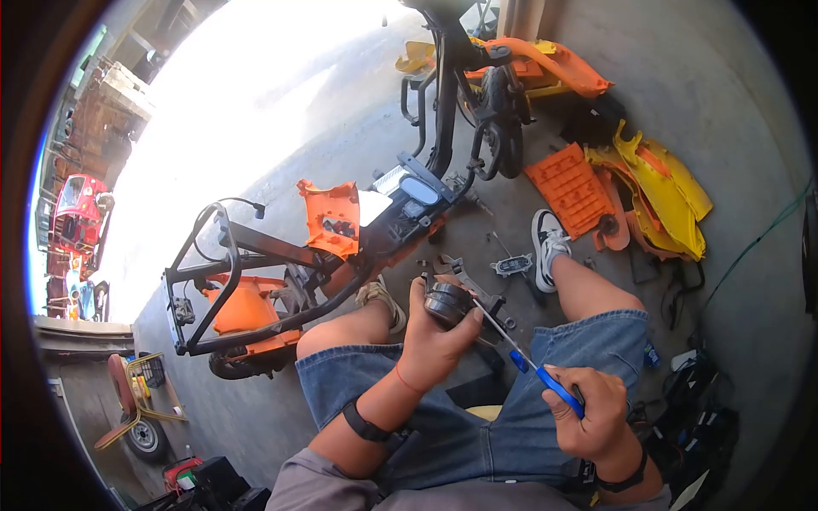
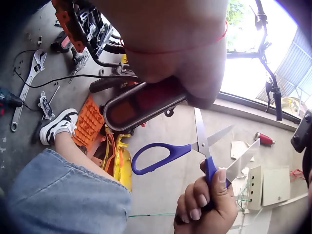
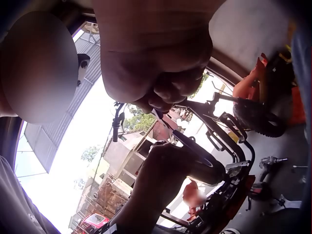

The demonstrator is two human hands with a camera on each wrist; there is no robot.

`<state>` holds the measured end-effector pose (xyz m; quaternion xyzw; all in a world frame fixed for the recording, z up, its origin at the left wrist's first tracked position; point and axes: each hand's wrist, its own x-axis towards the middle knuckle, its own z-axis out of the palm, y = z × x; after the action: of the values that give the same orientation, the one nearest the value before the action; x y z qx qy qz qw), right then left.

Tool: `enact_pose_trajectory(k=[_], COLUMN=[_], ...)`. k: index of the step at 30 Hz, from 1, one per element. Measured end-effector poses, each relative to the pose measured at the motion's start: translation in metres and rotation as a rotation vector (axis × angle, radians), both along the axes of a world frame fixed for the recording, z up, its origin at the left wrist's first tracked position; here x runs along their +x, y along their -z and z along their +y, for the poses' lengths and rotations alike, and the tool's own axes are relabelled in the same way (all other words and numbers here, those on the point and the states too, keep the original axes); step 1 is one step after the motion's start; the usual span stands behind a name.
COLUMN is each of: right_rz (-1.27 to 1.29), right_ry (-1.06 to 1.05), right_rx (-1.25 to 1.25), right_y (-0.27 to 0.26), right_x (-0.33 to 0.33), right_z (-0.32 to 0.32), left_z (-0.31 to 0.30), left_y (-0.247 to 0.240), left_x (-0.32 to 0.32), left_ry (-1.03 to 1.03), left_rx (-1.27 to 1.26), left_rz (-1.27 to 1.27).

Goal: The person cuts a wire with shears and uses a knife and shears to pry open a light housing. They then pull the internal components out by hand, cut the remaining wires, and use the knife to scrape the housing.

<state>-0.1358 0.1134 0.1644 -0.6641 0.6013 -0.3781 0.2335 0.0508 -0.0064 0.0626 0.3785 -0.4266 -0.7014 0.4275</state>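
My left hand (image 1: 439, 336) grips a long, rounded vehicle lamp (image 1: 449, 304) with a dark rim. Its red and orange lens (image 2: 131, 113) shows in the left wrist view, partly hidden by the hand. My right hand (image 1: 588, 413) holds blue-handled scissors (image 1: 561, 393) by one handle, and the other loop (image 2: 161, 157) swings free. The scissors are spread apart. One blade (image 2: 200, 127) points up to the end of the lamp, where my left hand covers its tip. Both hands are above my lap in the head view.
A stripped scooter frame (image 1: 443, 119) stands ahead, with an orange panel (image 1: 331, 217) on it. Orange and yellow body panels (image 1: 660, 183) lie at the right. An adjustable wrench (image 2: 33, 80) and a power drill (image 2: 9, 100) are on the floor near my shoe (image 2: 59, 126).
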Motion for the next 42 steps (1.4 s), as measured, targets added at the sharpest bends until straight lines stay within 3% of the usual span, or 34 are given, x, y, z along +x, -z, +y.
enact_pose_trajectory(k=[8, 13, 17, 21, 33, 38, 42], right_rz=[0.121, 0.281, 0.072, -0.051, -0.258, -0.393, -0.338], right_ry=[-0.028, -0.038, -0.071, -0.158, -0.344, -0.348, -0.406], right_rx=[-0.01, -0.067, 0.104, 0.306, 0.391, 0.605, 0.473], right_y=[0.0, -0.009, -0.019, -0.037, -0.015, -0.019, -0.008], right_x=[0.01, 0.016, -0.004, -0.036, -0.086, -0.089, -0.097], right_z=[-0.005, -0.008, -0.022, -0.043, -0.088, -0.094, -0.096], left_z=[-0.002, -0.001, -0.002, -0.007, -0.016, -0.017, -0.02], left_y=[-0.004, 0.01, 0.003, -0.006, -0.007, -0.002, 0.006], left_x=[0.001, 0.002, 0.004, 0.009, 0.013, 0.013, 0.014], left_ry=[-0.009, 0.012, 0.058, 0.237, 0.41, 0.464, 0.504], left_rx=[0.036, -0.251, -0.162, -0.005, 0.02, 0.044, -0.059], left_rz=[-0.017, -0.137, -0.106, 0.037, 0.065, 0.124, 0.223])
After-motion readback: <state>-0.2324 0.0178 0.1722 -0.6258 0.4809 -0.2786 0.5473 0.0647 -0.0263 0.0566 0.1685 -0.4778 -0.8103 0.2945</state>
